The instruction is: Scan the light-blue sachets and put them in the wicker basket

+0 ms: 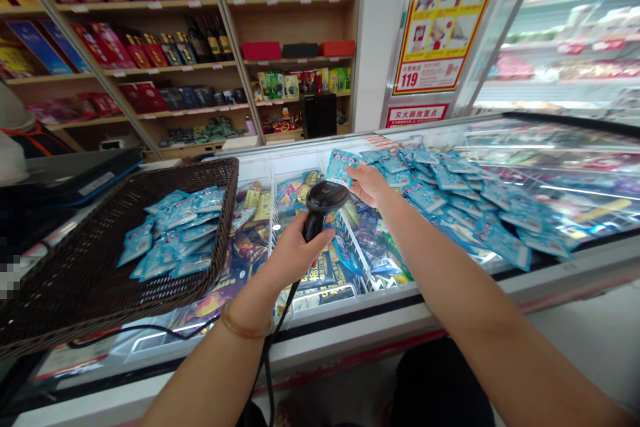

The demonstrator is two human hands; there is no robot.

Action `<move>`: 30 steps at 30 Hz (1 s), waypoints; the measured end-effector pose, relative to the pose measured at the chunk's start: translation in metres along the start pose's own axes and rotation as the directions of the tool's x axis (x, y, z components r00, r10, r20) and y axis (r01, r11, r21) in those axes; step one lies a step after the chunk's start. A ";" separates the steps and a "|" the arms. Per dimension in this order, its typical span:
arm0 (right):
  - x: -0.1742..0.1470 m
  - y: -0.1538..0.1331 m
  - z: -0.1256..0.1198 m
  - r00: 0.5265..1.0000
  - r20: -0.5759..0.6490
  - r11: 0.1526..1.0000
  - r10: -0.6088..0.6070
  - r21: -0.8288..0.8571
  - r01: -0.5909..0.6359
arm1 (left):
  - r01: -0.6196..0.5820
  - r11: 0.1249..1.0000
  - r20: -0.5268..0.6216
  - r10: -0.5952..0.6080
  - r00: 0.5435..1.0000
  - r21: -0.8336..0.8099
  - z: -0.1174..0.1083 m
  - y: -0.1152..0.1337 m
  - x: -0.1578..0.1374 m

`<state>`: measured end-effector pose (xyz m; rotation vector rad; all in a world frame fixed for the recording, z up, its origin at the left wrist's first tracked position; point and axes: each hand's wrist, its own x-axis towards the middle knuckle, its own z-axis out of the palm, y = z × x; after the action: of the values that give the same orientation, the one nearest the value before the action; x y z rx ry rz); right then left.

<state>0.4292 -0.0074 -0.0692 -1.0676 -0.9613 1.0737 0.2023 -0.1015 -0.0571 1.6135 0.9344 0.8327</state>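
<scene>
My left hand (295, 250) is wrapped round the handle of a black corded barcode scanner (326, 197), whose head faces away from me. Just beyond the scanner, my right hand (367, 185) pinches a small light-blue packet (341, 165) by its edge. To the right, a heap of similar blue packets (450, 187) spreads over the glass top of a chest freezer (400, 307). More blue packets (180, 230) lie piled in a dark brown woven basket (227, 213) on the left.
Bagged goods (325, 280) show through the freezer glass below my hands. The scanner's black cable (285, 320) hangs down at the front edge. Shelves (295, 0) of boxes and bottles stand behind. A black device (90, 173) is beyond the basket.
</scene>
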 end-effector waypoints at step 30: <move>0.026 -0.025 0.180 0.973 0.180 0.978 0.147 0.118 -0.170 | -0.081 0.911 -0.577 -0.185 0.796 -0.404 -0.102 0.056 -0.044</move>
<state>0.2674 0.0483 -0.0040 -0.9667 -0.9366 1.3597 0.1018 -0.1053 0.0168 0.9434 1.1402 1.4514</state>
